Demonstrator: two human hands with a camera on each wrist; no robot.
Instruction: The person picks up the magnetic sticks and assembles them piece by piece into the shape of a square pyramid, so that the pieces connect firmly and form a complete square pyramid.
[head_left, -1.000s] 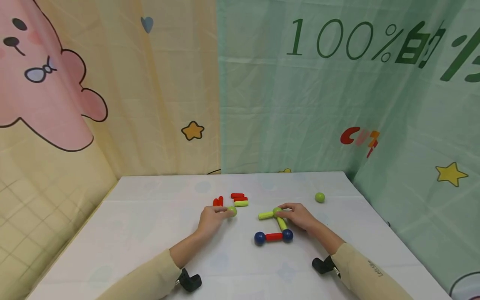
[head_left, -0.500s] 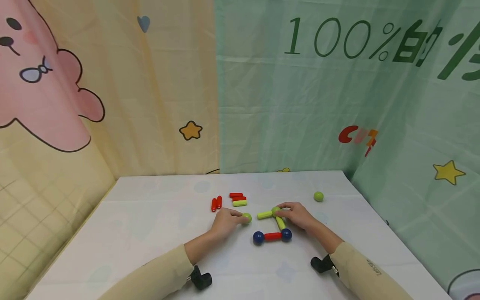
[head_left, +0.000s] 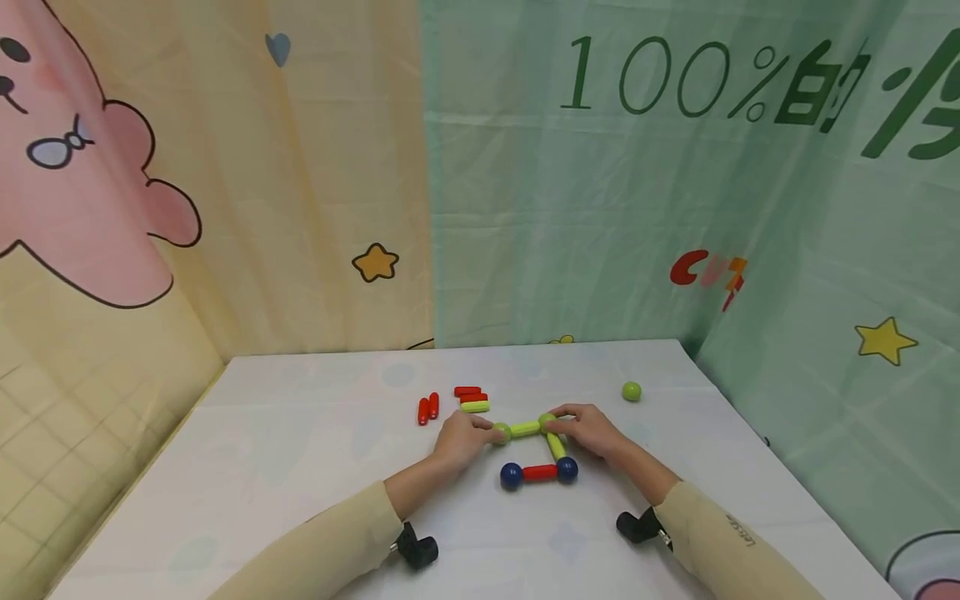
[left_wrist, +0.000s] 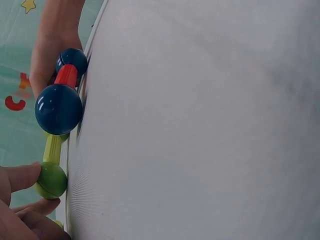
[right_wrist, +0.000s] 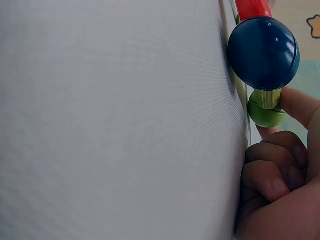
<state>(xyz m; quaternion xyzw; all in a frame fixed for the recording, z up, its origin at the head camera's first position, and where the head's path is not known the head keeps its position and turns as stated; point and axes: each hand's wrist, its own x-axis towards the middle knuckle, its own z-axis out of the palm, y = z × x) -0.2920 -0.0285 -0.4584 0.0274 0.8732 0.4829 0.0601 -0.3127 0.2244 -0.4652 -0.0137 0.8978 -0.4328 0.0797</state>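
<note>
Thumb and finger of my left hand [head_left: 459,439] pinch a green ball [left_wrist: 51,180], which meets the left end of a light-green rod [head_left: 525,429]. That rod runs to another green ball [head_left: 547,422], pinched by my right hand [head_left: 591,428]. From there a second light-green rod [head_left: 556,447] leads down to a blue ball [head_left: 567,469]. A red rod [head_left: 539,473] joins this to another blue ball [head_left: 512,476] at the near left. The joined pieces lie on the table as a four-sided shape, its left side open. Right-hand fingers curl beside the table in the right wrist view.
Behind my left hand lie two red rods [head_left: 428,408] side by side. Close by are more red rods [head_left: 469,392] and a light-green rod [head_left: 475,407]. A loose green ball [head_left: 632,391] sits at the back right of the white table [head_left: 300,467]. Printed curtains surround it.
My left hand has carried its green ball rightward until it meets the light-green rod's free end. The right hand keeps its grip on the corner ball. The head view has shifted slightly.
</note>
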